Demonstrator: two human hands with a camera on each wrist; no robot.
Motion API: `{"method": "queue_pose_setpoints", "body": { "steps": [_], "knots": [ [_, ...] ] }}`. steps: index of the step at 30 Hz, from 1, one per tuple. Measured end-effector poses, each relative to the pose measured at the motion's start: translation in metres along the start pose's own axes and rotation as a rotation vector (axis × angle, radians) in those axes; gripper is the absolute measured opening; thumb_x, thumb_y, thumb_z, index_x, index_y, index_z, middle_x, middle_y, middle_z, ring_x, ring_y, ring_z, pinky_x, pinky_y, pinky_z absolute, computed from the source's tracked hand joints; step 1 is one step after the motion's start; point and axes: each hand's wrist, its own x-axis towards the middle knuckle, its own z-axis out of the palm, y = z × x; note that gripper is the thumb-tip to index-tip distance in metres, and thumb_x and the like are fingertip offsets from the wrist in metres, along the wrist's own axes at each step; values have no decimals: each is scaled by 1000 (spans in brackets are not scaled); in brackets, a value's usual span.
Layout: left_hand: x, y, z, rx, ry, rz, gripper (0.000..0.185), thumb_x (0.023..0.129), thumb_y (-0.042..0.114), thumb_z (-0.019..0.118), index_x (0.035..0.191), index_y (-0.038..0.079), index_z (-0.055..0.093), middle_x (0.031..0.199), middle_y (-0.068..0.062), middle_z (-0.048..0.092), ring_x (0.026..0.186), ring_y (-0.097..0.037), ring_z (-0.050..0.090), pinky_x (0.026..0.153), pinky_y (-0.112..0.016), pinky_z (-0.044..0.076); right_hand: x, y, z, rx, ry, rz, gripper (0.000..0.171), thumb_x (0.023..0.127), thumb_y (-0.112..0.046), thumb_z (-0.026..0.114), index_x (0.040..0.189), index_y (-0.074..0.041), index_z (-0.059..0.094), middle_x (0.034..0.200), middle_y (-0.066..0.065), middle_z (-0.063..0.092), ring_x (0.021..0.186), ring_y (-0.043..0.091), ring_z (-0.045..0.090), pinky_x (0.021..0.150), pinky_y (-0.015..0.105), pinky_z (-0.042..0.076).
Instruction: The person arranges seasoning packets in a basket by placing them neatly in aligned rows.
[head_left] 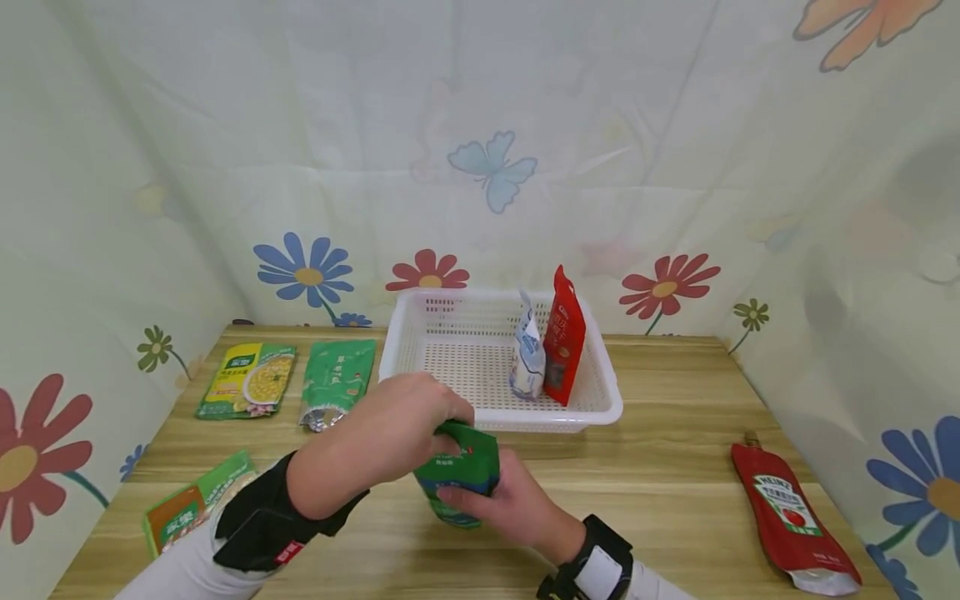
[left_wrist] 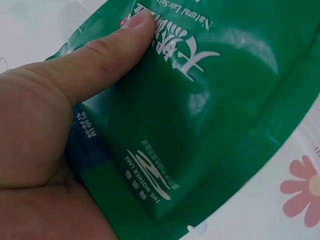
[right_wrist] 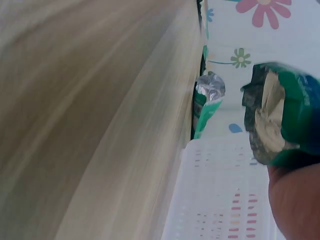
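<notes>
"So, what surrounds you, biggest first?"

"You face a white cloth backdrop printed with flowers and a butterfly [head_left: 637, 83]. Below it spreads your light-brown wood-grain table [head_left: 667, 500], and near its far edge sits a white perforated plastic basket [head_left: 487, 419]."

"And which packages lie around you?"

"To your right, well apart from the others, lies a long red ketchup pouch with a Heinz label [head_left: 795, 517]. To your left lie 3 more: a yellow-and-green packet picturing a bowl of corn [head_left: 251, 379], a green-and-brown packet [head_left: 191, 504] partly hidden behind your black left wristband [head_left: 262, 517], and a green pouch with a crumpled silvery end [head_left: 339, 375]. At your basket's right side, 2 stand next to each other: a tall red packet [head_left: 564, 342] and a smaller white-and-blue pouch [head_left: 528, 358]."

"What are you holding?"

"You have a glossy dark-green pouch labelled Natural Lake Salt [left_wrist: 220, 105] raised off the table, in front of the basket. Your left hand [head_left: 397, 421] grips it near the top, your right hand [head_left: 517, 500] at its lower right."

"And your fingers?"

"Your 2 thumbs lie across its front, pinching it. Your other fingers are mostly hidden; I cannot tell whether they are spread or pressed together."
</notes>
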Motion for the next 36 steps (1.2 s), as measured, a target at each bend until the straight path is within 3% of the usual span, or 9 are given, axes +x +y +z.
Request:
{"method": "queue_pose_setpoints", "body": {
  "steps": [4, 7, 16, 26, 30, 36],
  "knots": [
    [-1, 2, -1, 32, 64, -19, 10, 83, 20, 86, 87, 18, 77, 79, 9, 73, 72, -7, 63, 69, -26, 54, -2, -3, 3, -16, 73, -7, 39, 99, -12, 67, 137, -17, 58, 131, 7, 70, 116, 15, 68, 102, 33, 54],
    [-2, 4, -1, 37, 150, -11, 11, 83, 19, 86, 89, 17, 77, 82, 7, 75, 74, -9, 65, 70, -26, 55, -2, -6, 5, -34, 133, 3, 39, 99, -13, 67, 137, -18, 57, 130, 6, 70, 115, 15, 68, 101, 32, 54],
    [-10, 7, 4, -57, 524, -48, 24, 79, 14, 89, 99, 13, 77, 98, 2, 77, 94, -17, 69, 87, -37, 57, 3, -10, 8, -35, 272, 38, 40, 99, -15, 68, 138, -23, 58, 131, 1, 70, 117, 17, 68, 102, 33, 53],
    [-17, 5, 31, -123, 944, 24, 31, 77, 11, 90, 102, 6, 72, 111, -8, 71, 112, -24, 66, 99, -43, 55, 11, -12, 24, -92, 473, -37, 36, 98, -16, 69, 133, -18, 64, 126, 4, 74, 113, 16, 71, 98, 32, 56],
    [-17, 9, 46, -148, 1024, -5, 44, 76, 11, 91, 110, 2, 64, 121, -15, 59, 116, -28, 58, 95, -43, 56, 15, -14, 31, -104, 548, -65, 35, 96, -10, 71, 131, -14, 66, 124, 6, 74, 112, 16, 72, 97, 33, 57],
    [-11, 21, 63, -209, 1058, -89, 64, 77, 11, 90, 122, -2, 46, 124, -21, 42, 121, -32, 42, 101, -46, 46, 16, -15, 39, -131, 643, -116, 26, 96, -3, 68, 122, -9, 70, 111, 9, 77, 98, 11, 72, 87, 32, 60]
  ]
}}
